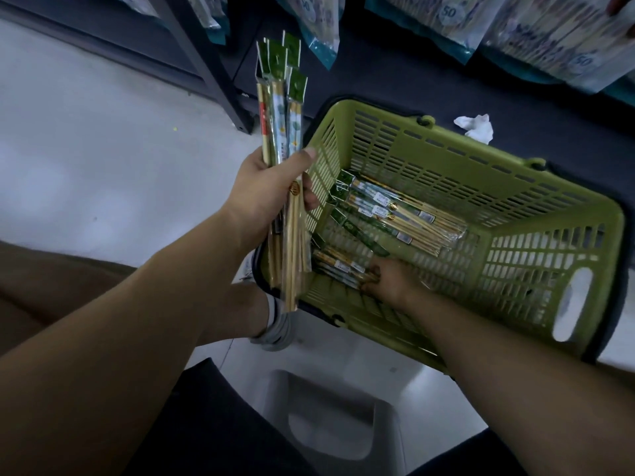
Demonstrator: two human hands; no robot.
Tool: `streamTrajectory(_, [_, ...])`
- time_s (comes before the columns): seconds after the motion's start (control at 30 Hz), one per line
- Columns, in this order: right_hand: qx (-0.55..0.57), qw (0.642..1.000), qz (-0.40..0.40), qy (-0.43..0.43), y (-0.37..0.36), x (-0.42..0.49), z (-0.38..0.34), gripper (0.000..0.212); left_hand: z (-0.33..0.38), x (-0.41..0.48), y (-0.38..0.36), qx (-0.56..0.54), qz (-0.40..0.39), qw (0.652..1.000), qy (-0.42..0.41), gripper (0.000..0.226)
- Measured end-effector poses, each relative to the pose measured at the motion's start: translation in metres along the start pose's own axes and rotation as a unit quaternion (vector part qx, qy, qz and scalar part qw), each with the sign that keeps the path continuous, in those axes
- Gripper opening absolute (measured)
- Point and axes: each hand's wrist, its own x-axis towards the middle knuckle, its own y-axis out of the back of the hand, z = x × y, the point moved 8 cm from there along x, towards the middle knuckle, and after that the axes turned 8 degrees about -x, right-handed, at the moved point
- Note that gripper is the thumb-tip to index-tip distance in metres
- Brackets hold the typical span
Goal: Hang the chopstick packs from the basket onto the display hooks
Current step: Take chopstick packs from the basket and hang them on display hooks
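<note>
Green slatted basket (481, 159) on the floor (86, 149), loose packs (395, 214) inside: clear sleeves, pale chopsticks, green header cards. Left hand (271, 194) grips a bundle of packs (281, 115) upright beside it. Right hand (388, 280) reaches in, fingers (369, 273) on one pack (340, 266), grip unclear.

The basket (446, 156) is coloured olive green, its walls patterned with rows of slots. The upright chopstick packs (278, 125) and the loose chopstick packs (405, 218) are shown in pale bamboo yellow, topped by dark green header cards (276, 58) and marked with white-and-blue labels (379, 211); one upright pack is banded in red. The crumpled paper (476, 127) is white.
</note>
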Motion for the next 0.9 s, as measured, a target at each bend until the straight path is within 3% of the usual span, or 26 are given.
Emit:
streamTrajectory(0.13, [-0.018, 1.000, -0.008, 0.010, -0.002, 0.004, -0.002, 0.020, 0.000, 0.001, -0.001, 0.021, 0.004, 1.000, -0.005, 0.028])
streamTrajectory(0.5, [0.018, 0.997, 0.073, 0.004, 0.034, -0.010, -0.001, 0.015, 0.000, 0.000, -0.003, 0.002, 0.002, 1.000, 0.009, 0.029])
streamTrajectory(0.73, [0.134, 0.983, 0.111, 0.066, 0.115, -0.049, -0.028, 0.018, -0.003, -0.010, -0.015, -0.034, 0.004, 0.998, 0.043, 0.026])
streamTrajectory(0.9, [0.261, 0.947, 0.158, 0.096, 0.183, -0.115, -0.056, 0.014, 0.006, -0.031, -0.045, -0.057, -0.033, 0.997, 0.048, 0.030])
